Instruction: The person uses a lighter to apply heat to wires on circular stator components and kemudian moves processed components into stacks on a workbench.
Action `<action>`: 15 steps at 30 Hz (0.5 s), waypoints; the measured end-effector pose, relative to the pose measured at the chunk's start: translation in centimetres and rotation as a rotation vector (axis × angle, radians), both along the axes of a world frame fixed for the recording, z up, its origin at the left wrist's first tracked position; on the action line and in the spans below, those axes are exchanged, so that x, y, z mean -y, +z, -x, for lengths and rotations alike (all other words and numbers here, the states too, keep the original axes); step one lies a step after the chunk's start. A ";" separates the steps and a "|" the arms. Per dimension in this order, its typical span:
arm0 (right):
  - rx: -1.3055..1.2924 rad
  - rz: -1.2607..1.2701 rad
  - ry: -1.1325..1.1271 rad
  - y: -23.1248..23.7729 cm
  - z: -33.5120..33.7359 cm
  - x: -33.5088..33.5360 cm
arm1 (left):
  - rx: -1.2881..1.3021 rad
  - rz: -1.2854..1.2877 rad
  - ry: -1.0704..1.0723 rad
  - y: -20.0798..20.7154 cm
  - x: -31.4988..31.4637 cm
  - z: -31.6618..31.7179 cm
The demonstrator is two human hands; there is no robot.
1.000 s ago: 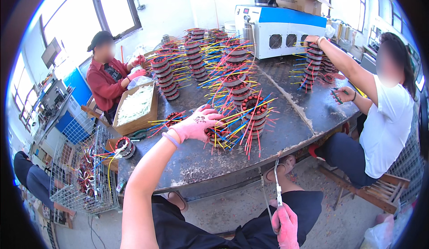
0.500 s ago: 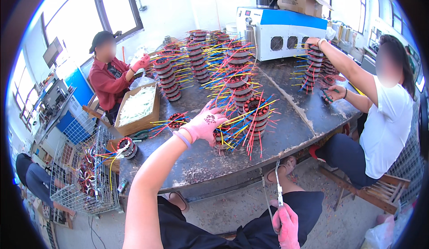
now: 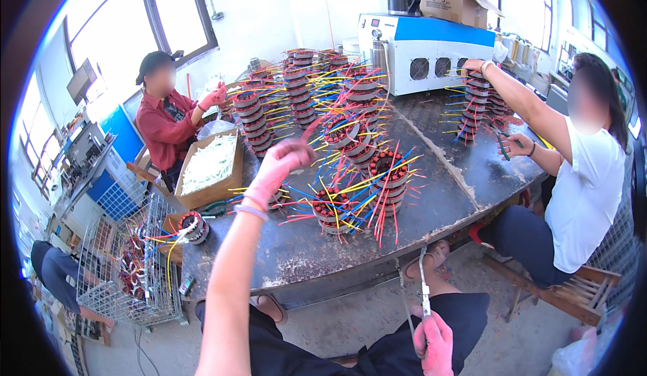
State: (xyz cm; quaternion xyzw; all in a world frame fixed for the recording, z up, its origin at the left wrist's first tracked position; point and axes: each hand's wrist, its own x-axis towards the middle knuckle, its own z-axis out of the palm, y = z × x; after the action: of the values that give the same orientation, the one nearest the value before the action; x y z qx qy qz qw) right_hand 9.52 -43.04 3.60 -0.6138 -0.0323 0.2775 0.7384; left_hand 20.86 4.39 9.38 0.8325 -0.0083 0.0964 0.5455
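Note:
My left hand, in a pink glove, is raised over the table to the left of the wire-bristling stacks. Its blurred fingers are drawn together near some red wire ends; whether they pinch one I cannot make out. Just right of and below it stands a short stack of motor stators with red, yellow and blue leads. A taller stator stack is beside that. My right hand, also in a pink glove, grips a slim metal tool with a thin bent tube pointing up, below the table edge.
More stator stacks fill the table's middle. A carton of white sleeves stands left, near a co-worker in red. Another co-worker at right handles a stack and pliers. A wire basket and a blue-white machine flank the table.
My left hand has lifted off the short stator stack and moved up and to the left, uncovering it. The right hand still holds the metal tool in nearly the same place.

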 end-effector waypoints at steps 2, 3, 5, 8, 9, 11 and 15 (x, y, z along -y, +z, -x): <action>0.003 -0.034 -0.004 -0.7 -0.3 0.7 | 0.296 -0.218 0.423 -0.5 2.5 -2.8; 0.053 -0.032 -0.071 -0.5 -0.1 0.1 | 0.222 -0.349 0.334 -1.0 2.9 -4.4; 0.048 -0.035 -0.095 0.0 -0.3 0.1 | 0.226 -0.446 0.391 -1.8 3.4 -6.3; 0.042 -0.002 -0.120 0.0 -0.9 1.0 | 0.277 -0.755 0.458 -0.2 5.5 -9.0; 0.015 0.001 -0.102 0.1 -1.1 1.2 | 0.279 -0.897 0.489 0.2 6.0 -9.6; 0.005 -0.014 -0.082 -0.2 -1.3 1.2 | 0.257 -0.963 0.533 0.9 6.6 -11.0; -0.022 -0.034 -0.036 -0.6 -1.2 1.0 | 0.139 -0.976 0.513 2.0 6.7 -11.8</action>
State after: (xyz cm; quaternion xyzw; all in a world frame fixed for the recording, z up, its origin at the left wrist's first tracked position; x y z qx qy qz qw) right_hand 10.75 -44.01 3.02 -0.5983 -0.0177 0.2704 0.7541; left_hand 32.61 -2.33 11.37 0.9557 0.1149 0.2656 0.0536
